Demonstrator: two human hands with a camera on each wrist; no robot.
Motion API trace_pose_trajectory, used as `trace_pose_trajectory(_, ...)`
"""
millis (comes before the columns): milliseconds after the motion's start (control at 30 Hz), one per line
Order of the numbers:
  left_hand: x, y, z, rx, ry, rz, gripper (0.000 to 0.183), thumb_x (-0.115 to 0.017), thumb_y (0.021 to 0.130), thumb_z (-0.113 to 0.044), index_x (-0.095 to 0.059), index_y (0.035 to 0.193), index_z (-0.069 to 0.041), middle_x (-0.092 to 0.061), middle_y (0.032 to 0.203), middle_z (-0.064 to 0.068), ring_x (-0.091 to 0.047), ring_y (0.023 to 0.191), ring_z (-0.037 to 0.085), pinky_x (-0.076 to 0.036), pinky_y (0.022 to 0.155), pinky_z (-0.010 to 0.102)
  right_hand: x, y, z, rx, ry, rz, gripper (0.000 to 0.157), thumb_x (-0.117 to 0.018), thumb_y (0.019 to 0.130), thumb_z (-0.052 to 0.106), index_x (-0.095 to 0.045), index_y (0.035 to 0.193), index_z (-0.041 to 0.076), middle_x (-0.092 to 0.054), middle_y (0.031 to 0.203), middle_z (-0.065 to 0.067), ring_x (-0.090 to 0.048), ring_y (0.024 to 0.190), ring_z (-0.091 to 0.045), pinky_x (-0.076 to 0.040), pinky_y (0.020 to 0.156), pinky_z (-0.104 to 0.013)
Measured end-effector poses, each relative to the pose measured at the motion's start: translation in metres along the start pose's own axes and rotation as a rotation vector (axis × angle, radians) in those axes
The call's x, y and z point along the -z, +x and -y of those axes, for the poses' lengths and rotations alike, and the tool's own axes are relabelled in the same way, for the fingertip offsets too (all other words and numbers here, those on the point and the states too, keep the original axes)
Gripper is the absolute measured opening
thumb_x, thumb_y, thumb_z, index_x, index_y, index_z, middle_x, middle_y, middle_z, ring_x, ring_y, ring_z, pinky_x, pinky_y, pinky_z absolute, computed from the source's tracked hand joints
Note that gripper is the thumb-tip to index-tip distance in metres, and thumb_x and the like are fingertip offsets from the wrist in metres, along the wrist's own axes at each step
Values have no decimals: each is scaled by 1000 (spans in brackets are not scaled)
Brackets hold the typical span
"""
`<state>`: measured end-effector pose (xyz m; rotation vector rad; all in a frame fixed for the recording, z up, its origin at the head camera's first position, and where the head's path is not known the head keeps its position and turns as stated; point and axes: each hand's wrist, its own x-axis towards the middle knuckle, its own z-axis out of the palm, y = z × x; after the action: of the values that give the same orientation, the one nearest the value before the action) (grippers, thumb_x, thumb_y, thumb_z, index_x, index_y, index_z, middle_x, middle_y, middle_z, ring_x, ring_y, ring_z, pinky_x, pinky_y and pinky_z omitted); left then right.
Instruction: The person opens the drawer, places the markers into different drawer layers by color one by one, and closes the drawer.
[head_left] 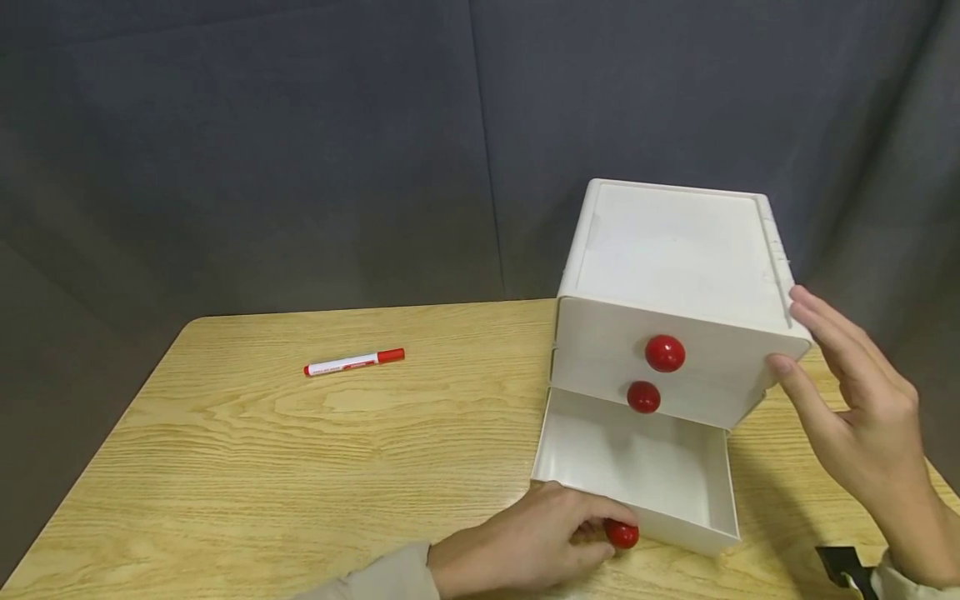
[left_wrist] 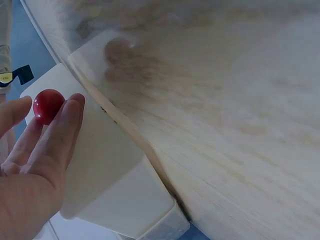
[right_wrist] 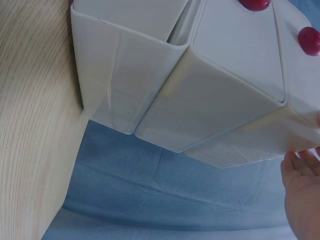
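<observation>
A white cabinet with three stacked drawers (head_left: 675, 250) stands on the table, with red round knobs on the drawer fronts. Its bottom drawer (head_left: 637, 458) is pulled out, and the inside that shows is bare. My left hand (head_left: 532, 533) has its thumb and fingers around the bottom drawer's red knob (left_wrist: 49, 106). Up at the cabinet's right front corner, my right hand (head_left: 862, 400) rests with extended fingers against the side and the thumb at the front edge. In the right wrist view, fingertips (right_wrist: 300, 162) touch the cabinet's upper side.
A red-and-white marker (head_left: 354, 362) lies on the wooden table (head_left: 300, 467), left of the cabinet. Behind the table hangs a dark cloth (head_left: 337, 167). A black strap piece (head_left: 840, 562) shows near the right wrist.
</observation>
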<state>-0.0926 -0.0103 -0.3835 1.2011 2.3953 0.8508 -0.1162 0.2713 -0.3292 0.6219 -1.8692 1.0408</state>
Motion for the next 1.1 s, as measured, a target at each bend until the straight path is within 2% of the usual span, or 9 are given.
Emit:
trace_pose_trajectory(100,-1,-4,-2,0,14,13,38,-65,94,-12,-66,130,-25,-39,57,-15,-32,51,-7,-34,51,9,0,0,0,4,7,-1,44,-67,94,12,-57,123,-20,-56,137,-28,-55,133,-20,-41,112,-22)
trace_pose_trajectory(200,-2,-6,-3,-2,22,25,38,-65,94,-13,-65,130,-25,-44,60,-18,-33,53,-8,-34,55,8,0,0,-1,7,7,0,45,-67,94,12,-57,123,-20,-56,137,-29,-55,133,-20,-41,112,-23)
trace_pose_trajectory(300,-2,-7,-3,-3,13,45,40,-64,93,-11,-65,131,-24,-52,70,-19,-35,54,-9,-34,56,7,0,0,-1,7,1,3,45,-67,94,13,-57,123,-20,-56,137,-29,-55,133,-20,-41,112,-22)
trace_pose_trajectory(433,-3,-8,-3,-9,-14,66,42,-62,93,-7,-64,131,-21,-58,81,-18,-35,52,-9,-35,53,6,1,-1,-1,6,-2,3,45,-67,94,14,-57,123,-20,-56,138,-29,-55,133,-20,-41,112,-22)
trace_pose_trajectory(533,-3,-9,-3,-17,-27,72,40,-62,94,-7,-65,131,-21,-62,87,-18,-41,58,-11,-39,56,4,1,-1,-1,6,-5,2,45,-67,95,14,-57,124,-20,-56,138,-28,-55,133,-20,-41,112,-22)
trace_pose_trajectory(667,-3,-10,-3,-31,-29,80,39,-62,95,-9,-64,132,-21,-68,92,-17,-50,70,-15,-44,67,2,1,-1,-2,5,-6,0,45,-67,94,14,-57,123,-20,-56,138,-28,-55,133,-20,-41,112,-22)
trace_pose_trajectory(800,-2,-12,-4,-40,-9,98,36,-62,96,-11,-64,130,-24,-67,94,-19,-53,74,-15,-44,73,1,1,-1,-2,1,-2,0,44,-67,94,13,-57,124,-20,-56,138,-28,-55,133,-20,-41,112,-22)
trace_pose_trajectory(967,1,-17,-5,-36,-4,101,36,-61,96,-10,-65,127,-29,-63,93,-22,-51,74,-13,-44,73,2,1,-1,-2,-3,-21,13,45,-66,95,14,-57,124,-19,-56,138,-28,-54,134,-19,-40,112,-22)
trace_pose_trajectory(1100,6,-21,-7,8,-82,96,41,-61,96,-8,-64,132,-26,-63,90,-20,-48,64,-10,-44,62,5,1,-1,-1,2,-12,3,44,-67,95,13,-57,124,-19,-56,138,-28,-55,133,-19,-41,112,-22)
